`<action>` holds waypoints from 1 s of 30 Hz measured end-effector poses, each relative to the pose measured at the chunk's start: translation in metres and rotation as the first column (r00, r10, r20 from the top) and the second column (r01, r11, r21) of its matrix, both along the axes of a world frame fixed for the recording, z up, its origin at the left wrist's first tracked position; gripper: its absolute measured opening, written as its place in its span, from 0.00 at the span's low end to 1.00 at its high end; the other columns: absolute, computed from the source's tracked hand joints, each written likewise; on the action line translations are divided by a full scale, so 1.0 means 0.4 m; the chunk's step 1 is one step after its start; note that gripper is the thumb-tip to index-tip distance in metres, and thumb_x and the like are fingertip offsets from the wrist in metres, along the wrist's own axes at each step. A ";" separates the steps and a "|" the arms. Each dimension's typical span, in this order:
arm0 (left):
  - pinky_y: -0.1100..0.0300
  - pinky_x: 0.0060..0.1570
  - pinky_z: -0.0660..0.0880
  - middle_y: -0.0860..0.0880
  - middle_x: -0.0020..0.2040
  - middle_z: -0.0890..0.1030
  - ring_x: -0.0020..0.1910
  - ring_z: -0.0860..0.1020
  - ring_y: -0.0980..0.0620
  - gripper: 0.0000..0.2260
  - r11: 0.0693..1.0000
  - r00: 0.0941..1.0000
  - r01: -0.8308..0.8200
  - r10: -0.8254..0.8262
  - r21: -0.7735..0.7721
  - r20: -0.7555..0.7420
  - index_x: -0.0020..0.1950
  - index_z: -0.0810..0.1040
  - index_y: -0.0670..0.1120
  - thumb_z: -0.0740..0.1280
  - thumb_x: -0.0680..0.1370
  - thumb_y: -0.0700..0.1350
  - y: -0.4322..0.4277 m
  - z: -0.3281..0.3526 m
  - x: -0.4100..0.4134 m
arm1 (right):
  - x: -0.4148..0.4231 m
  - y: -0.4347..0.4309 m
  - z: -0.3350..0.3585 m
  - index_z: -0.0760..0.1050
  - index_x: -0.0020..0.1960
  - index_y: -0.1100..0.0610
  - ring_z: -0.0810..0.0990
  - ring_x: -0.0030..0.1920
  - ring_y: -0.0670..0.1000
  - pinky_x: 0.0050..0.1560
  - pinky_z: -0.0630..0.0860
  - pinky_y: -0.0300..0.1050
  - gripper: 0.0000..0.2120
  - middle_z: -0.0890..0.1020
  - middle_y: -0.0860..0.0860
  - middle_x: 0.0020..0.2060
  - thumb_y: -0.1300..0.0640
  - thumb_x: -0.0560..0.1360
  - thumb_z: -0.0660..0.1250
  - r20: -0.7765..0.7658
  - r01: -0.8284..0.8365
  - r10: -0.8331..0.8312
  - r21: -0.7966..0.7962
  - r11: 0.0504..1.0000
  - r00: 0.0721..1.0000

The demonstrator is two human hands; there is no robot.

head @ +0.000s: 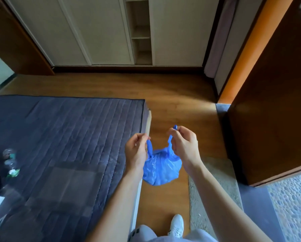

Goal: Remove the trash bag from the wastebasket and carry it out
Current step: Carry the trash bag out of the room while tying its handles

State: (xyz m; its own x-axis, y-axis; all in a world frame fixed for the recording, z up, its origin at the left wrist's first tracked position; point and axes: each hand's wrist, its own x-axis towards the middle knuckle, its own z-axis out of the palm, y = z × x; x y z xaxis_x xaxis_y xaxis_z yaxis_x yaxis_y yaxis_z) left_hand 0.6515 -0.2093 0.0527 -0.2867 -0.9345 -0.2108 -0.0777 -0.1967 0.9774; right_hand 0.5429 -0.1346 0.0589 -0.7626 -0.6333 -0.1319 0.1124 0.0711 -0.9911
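Wooden floor (172, 95) fills mid-frame. Each hand pinches one thin handle: left hand (136, 151), right hand (184, 147). Between them, at lower centre, hangs the blue trash bag (161, 170). Thin handles could slip or tear, dropping it beside the bed (62, 137).

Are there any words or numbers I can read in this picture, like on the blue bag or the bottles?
None can be read.
Blue bag: plain, no print.
Bottles on the bed: labels too blurred.
Trousers: dark marks, too small to read.
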 end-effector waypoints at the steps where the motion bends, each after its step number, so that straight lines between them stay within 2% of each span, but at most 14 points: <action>1: 0.65 0.23 0.62 0.55 0.21 0.69 0.21 0.66 0.59 0.11 1.000 1.000 0.012 -0.012 -0.009 -0.003 0.36 0.76 0.43 0.67 0.79 0.42 -0.013 0.000 -0.034 | -0.036 -0.007 0.008 0.66 0.40 0.70 0.61 0.32 0.54 0.31 0.58 0.48 0.16 0.65 0.55 0.30 0.56 0.72 0.66 -0.001 0.012 -0.012 -0.004 1.000 1.000; 3: 0.65 0.24 0.59 0.56 0.21 0.67 0.21 0.64 0.59 0.12 0.999 0.999 0.042 -0.042 -0.009 -0.025 0.35 0.76 0.43 0.67 0.79 0.41 -0.033 -0.002 -0.095 | -0.098 -0.017 0.015 0.68 0.41 0.71 0.62 0.31 0.53 0.28 0.58 0.44 0.16 0.66 0.56 0.30 0.56 0.73 0.66 0.012 0.045 -0.044 -0.017 0.999 0.999; 6: 0.66 0.23 0.58 0.56 0.21 0.65 0.21 0.62 0.59 0.12 0.997 0.996 0.076 -0.076 0.003 -0.045 0.36 0.76 0.42 0.66 0.79 0.40 -0.061 -0.007 -0.171 | -0.175 -0.035 0.012 0.69 0.38 0.68 0.62 0.27 0.50 0.24 0.60 0.38 0.13 0.66 0.55 0.27 0.59 0.74 0.66 0.034 0.069 -0.069 -0.011 0.998 0.997; 8: 0.66 0.22 0.58 0.56 0.20 0.64 0.20 0.61 0.59 0.12 0.996 0.995 0.090 -0.090 -0.002 -0.049 0.36 0.75 0.42 0.66 0.79 0.40 -0.083 -0.013 -0.221 | -0.219 -0.051 0.007 0.69 0.38 0.69 0.62 0.25 0.49 0.23 0.60 0.38 0.14 0.67 0.52 0.24 0.60 0.74 0.66 0.044 0.088 -0.088 -0.009 0.996 0.995; 13: 0.67 0.23 0.59 0.56 0.21 0.64 0.21 0.61 0.60 0.13 0.990 0.989 0.144 -0.144 -0.009 -0.029 0.35 0.75 0.43 0.66 0.80 0.41 -0.159 -0.040 -0.335 | -0.323 -0.117 -0.017 0.69 0.39 0.72 0.61 0.24 0.49 0.23 0.59 0.38 0.14 0.66 0.55 0.25 0.61 0.75 0.67 0.055 0.121 -0.121 0.005 0.993 0.991; 17: 0.67 0.23 0.59 0.56 0.21 0.64 0.21 0.61 0.59 0.11 0.979 0.979 0.203 -0.203 -0.015 -0.024 0.38 0.76 0.41 0.65 0.80 0.41 -0.255 -0.059 -0.429 | -0.407 -0.207 -0.036 0.67 0.39 0.72 0.62 0.27 0.52 0.26 0.59 0.44 0.16 0.66 0.56 0.27 0.60 0.75 0.67 0.037 0.111 -0.112 0.028 0.993 0.993; 21: 0.63 0.25 0.57 0.56 0.22 0.64 0.21 0.60 0.57 0.12 0.977 0.976 0.215 -0.215 0.002 -0.033 0.36 0.76 0.43 0.65 0.80 0.42 -0.393 -0.071 -0.533 | -0.503 -0.340 -0.035 0.61 0.38 0.69 0.59 0.33 0.55 0.31 0.56 0.56 0.18 0.64 0.55 0.30 0.58 0.74 0.66 0.014 0.108 -0.109 0.060 0.992 0.994; 22: 0.63 0.26 0.57 0.56 0.22 0.64 0.22 0.61 0.57 0.13 0.976 0.975 0.218 -0.218 0.006 -0.036 0.35 0.76 0.44 0.65 0.80 0.42 -0.433 -0.069 -0.558 | -0.529 -0.378 -0.031 0.61 0.38 0.70 0.59 0.33 0.55 0.30 0.56 0.55 0.18 0.63 0.55 0.30 0.58 0.74 0.66 0.011 0.106 -0.107 0.058 0.993 0.994; 25: 0.62 0.28 0.57 0.56 0.22 0.66 0.22 0.62 0.58 0.13 0.973 0.972 0.230 -0.229 0.017 -0.058 0.34 0.77 0.47 0.66 0.79 0.43 -0.564 -0.049 -0.645 | -0.615 -0.509 -0.013 0.62 0.37 0.69 0.60 0.32 0.54 0.26 0.57 0.44 0.18 0.64 0.55 0.30 0.60 0.76 0.66 0.008 0.116 -0.117 0.052 0.992 0.993; 30: 0.61 0.29 0.61 0.57 0.25 0.72 0.26 0.67 0.59 0.12 0.963 0.962 0.271 -0.270 0.018 -0.034 0.35 0.78 0.48 0.67 0.79 0.45 -0.764 -0.025 -0.781 | -0.733 -0.715 0.002 0.65 0.33 0.60 0.63 0.28 0.51 0.25 0.61 0.40 0.16 0.66 0.52 0.25 0.59 0.76 0.66 -0.013 0.170 -0.170 0.052 0.984 0.985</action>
State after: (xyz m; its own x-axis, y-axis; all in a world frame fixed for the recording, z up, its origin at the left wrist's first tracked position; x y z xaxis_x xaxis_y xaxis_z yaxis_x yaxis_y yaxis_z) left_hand 0.3392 -0.5151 0.0426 -0.5346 -0.8166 -0.2177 -0.1009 -0.1940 0.9758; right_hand 0.2497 -0.4207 0.0596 -0.8598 -0.4865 -0.1552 0.1192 0.1043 -0.9874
